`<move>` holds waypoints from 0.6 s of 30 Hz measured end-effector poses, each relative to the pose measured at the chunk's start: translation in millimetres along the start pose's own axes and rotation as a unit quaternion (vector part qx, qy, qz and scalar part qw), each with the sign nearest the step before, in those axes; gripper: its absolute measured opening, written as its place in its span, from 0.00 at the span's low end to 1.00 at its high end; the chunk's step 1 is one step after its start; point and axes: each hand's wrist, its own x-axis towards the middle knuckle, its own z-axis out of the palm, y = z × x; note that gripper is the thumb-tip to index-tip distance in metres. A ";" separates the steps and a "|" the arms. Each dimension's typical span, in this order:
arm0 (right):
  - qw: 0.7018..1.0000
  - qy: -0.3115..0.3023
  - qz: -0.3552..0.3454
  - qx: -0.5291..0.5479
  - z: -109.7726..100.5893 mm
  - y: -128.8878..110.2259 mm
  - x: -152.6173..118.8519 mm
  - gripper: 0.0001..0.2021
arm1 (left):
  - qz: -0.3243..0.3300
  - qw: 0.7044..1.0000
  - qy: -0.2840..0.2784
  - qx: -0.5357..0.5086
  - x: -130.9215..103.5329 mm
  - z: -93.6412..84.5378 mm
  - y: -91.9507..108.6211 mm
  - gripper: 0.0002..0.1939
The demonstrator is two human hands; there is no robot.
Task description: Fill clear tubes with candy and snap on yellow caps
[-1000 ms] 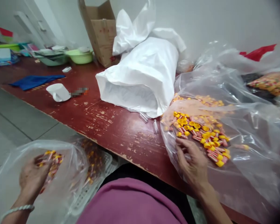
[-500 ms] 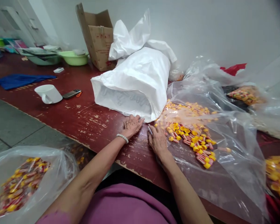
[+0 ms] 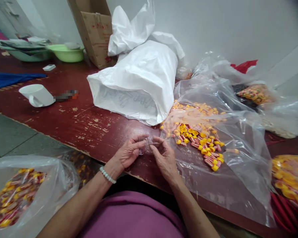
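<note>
Above the near table edge, my left hand [image 3: 130, 150] pinches a small clear plastic tube [image 3: 141, 150]. Close on its right, my right hand [image 3: 165, 155] has thumb and fingertips brought together on something clear and too small to make out. Beyond my hands a large white sack [image 3: 149, 69] lies with its mouth toward me, and clear pieces show inside. To the right, yellow-capped pieces with red-and-white wrapping [image 3: 208, 148] are heaped on a clear plastic sheet [image 3: 238, 178].
A white mug [image 3: 37, 96] stands on the worn red table [image 3: 89, 125] at left. Behind are a cardboard box [image 3: 96, 36] and a green basin [image 3: 68, 54]. An open bag of capped pieces [image 3: 20, 195] is at lower left, another filled bag [image 3: 290, 178] at right.
Both hands have drawn back from the sack's mouth toward my body and come up close together. A clear tube now shows in my left hand. The view has shifted slightly.
</note>
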 end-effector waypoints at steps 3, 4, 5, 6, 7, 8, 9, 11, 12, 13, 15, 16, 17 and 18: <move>0.999 -0.001 -0.027 -0.025 5.1 -5.1 -11.6 0.11 | -0.006 0.998 0.013 -0.063 -6.0 8.9 -11.4 0.17; 0.997 0.002 -0.048 -0.065 4.6 -7.5 -14.4 0.11 | -0.004 0.998 0.014 -0.063 -6.9 10.1 -14.2 0.17; 0.990 0.000 -0.076 -0.119 2.8 -10.5 -16.6 0.10 | -0.004 0.999 0.008 -0.052 -7.6 10.4 -16.4 0.17; 0.979 -0.008 -0.108 -0.174 -0.3 -14.2 -18.1 0.10 | -0.005 0.999 -0.003 -0.033 -8.3 10.3 -18.0 0.17; 0.965 -0.023 -0.139 -0.222 -4.8 -18.2 -18.8 0.10 | -0.009 1.000 -0.016 -0.011 -9.1 10.0 -18.9 0.18; 0.952 -0.038 -0.163 -0.258 -11.0 -21.9 -18.6 0.10 | -0.015 0.999 -0.028 0.012 -9.9 9.8 -19.2 0.18; 0.942 -0.046 -0.178 -0.280 -19.0 -24.7 -17.2 0.10 | -0.022 0.999 -0.036 0.032 -10.7 9.7 -19.0 0.18; 0.940 -0.019 -0.177 -0.292 -40.3 -25.1 -10.6 0.10 | -0.031 0.997 -0.037 0.056 -12.4 10.7 -17.3 0.17; 0.938 0.010 -0.168 -0.302 -52.7 -21.8 -5.6 0.10 | -0.030 0.997 -0.029 0.067 -13.1 11.6 -16.4 0.16; 0.934 0.042 -0.158 -0.318 -65.4 -16.1 0.1 0.11 | -0.022 0.996 -0.018 0.083 -13.7 12.7 -15.8 0.15; 0.900 0.054 -0.141 -0.408 -87.9 0.5 12.2 0.12 | -0.001 0.992 0.001 0.130 -14.4 14.7 -15.9 0.15; 0.882 0.034 -0.140 -0.449 -96.2 9.8 17.5 0.13 | 0.009 0.987 0.009 0.159 -14.5 15.5 -16.9 0.15; 0.863 0.012 -0.138 -0.486 -102.1 18.5 21.9 0.15 | 0.017 0.982 0.015 0.187 -14.6 16.0 -18.2 0.15; 0.848 -0.007 -0.137 -0.512 -105.8 25.9 25.0 0.16 | 0.023 0.977 0.019 0.212 -14.6 16.2 -19.9 0.15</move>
